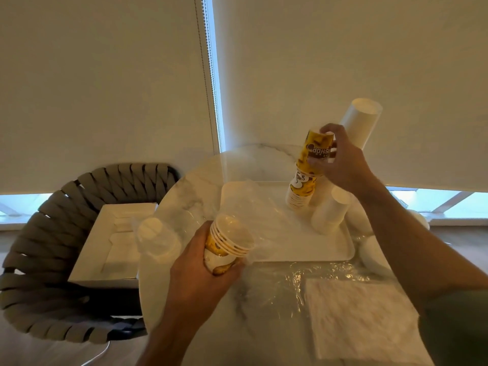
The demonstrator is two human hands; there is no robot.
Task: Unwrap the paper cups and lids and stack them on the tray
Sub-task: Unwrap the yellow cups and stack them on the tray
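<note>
Your right hand (340,157) is curled round the top of the yellow cup stack (306,175) standing upside down at the tray's (303,249) far right corner. Your left hand (203,262) grips a few nested cups (229,241) just off the tray's near left corner, with loose plastic wrap (264,212) trailing from them. That tall stack already leans; press off-centre and it will likely topple into the white cups (330,210) beside it.
</note>
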